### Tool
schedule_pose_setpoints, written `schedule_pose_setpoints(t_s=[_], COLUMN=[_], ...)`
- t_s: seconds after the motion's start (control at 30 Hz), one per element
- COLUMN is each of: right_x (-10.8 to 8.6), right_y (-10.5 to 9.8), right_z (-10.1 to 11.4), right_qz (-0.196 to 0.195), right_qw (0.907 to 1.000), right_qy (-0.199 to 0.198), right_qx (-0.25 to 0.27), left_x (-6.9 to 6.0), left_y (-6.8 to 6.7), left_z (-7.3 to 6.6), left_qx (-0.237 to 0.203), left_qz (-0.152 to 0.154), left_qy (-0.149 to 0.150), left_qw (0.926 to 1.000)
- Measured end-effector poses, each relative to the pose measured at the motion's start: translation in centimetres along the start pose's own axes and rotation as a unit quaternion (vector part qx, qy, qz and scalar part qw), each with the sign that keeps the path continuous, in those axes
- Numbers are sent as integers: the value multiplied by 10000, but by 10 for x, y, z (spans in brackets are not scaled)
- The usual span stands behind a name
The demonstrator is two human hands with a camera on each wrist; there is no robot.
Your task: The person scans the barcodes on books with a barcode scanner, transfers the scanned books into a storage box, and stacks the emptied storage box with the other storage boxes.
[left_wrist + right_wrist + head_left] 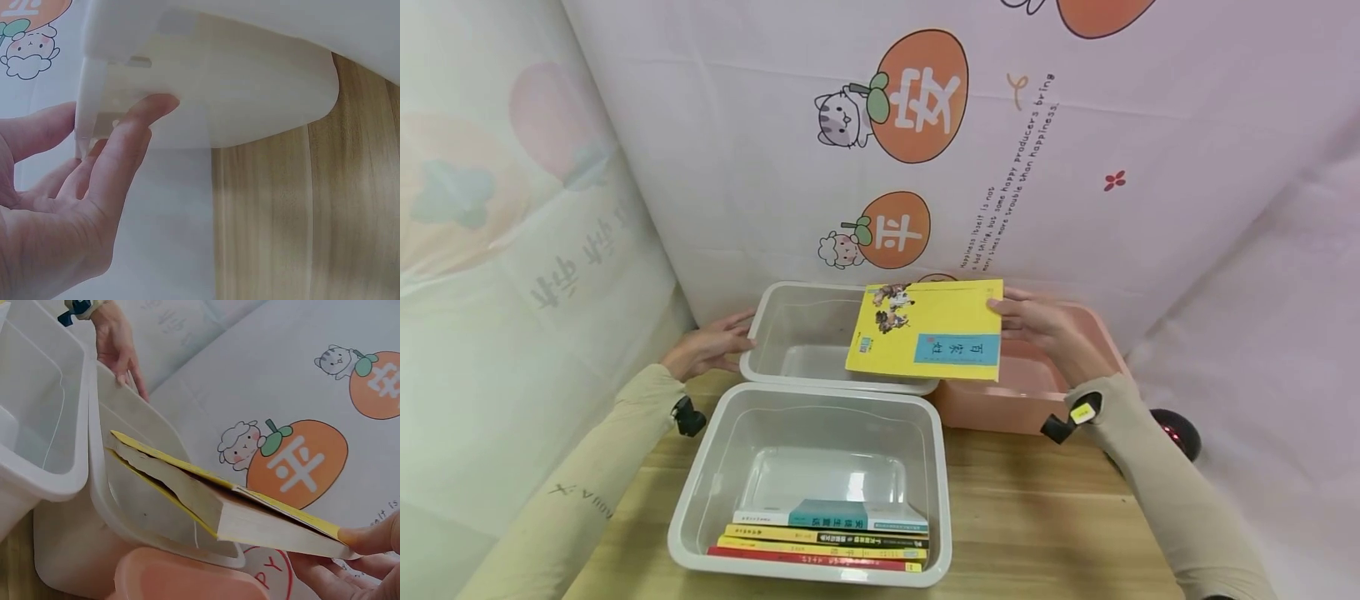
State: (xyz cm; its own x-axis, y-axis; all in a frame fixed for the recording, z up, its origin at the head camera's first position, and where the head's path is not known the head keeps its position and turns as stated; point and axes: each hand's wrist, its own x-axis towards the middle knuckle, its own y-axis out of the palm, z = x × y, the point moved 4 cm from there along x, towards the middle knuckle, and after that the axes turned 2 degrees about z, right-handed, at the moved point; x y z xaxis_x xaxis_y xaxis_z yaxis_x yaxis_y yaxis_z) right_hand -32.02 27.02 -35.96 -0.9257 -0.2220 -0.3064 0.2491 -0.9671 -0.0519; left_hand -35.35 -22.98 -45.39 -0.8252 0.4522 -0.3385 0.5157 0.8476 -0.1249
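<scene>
A yellow book [925, 321] with a blue title panel is in the air, partly above the rear white bin [797, 380] and partly above the pink bin [1000, 408]. My right hand [1037, 325] pinches it by its right edge, thumb on the cover and fingers beneath. The right wrist view shows the page edges of the yellow book [250, 515] slightly parted from the cover. At the rear white bin's left rim is my left hand [709, 343]; in the left wrist view the thumb and fingers of the left hand [81, 212] hold that rim from both sides.
A nearer white bin [681, 483] stands in front on the wooden table [1037, 508], with several books [827, 537] standing spine up along its near side. Patterned cloth walls [760, 167] enclose the back and sides. A dark round object [1178, 433] sits by the right forearm.
</scene>
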Motion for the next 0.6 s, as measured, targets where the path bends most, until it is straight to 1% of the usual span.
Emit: schedule_pose_setpoints(t_s=[0.07, 0.13, 0.17, 0.33, 0.47, 0.6], right_x=[9, 23, 28, 50, 62, 74], right_y=[7, 15, 18, 32, 45, 62], right_z=[-2, -2, -3, -10, -17, -20], right_qz=[-15, 139, 127, -66, -188, -209], right_qw=[9999, 9994, 9991, 9986, 9983, 9985], right_qy=[60, 168, 249, 466, 501, 478], right_qx=[129, 282, 334, 260, 225, 148], left_x=[0, 0, 1, 2, 2, 2], left_y=[0, -1, 0, -1, 1, 0], left_z=[0, -1, -2, -3, -3, -3], left_qx=[28, 41, 46, 108, 94, 86], left_qz=[-1, 10, 15, -8, 38, 67], left_qy=[0, 6, 8, -6, 34, 48], left_qw=[10000, 10000, 10000, 9999, 9999, 9999])
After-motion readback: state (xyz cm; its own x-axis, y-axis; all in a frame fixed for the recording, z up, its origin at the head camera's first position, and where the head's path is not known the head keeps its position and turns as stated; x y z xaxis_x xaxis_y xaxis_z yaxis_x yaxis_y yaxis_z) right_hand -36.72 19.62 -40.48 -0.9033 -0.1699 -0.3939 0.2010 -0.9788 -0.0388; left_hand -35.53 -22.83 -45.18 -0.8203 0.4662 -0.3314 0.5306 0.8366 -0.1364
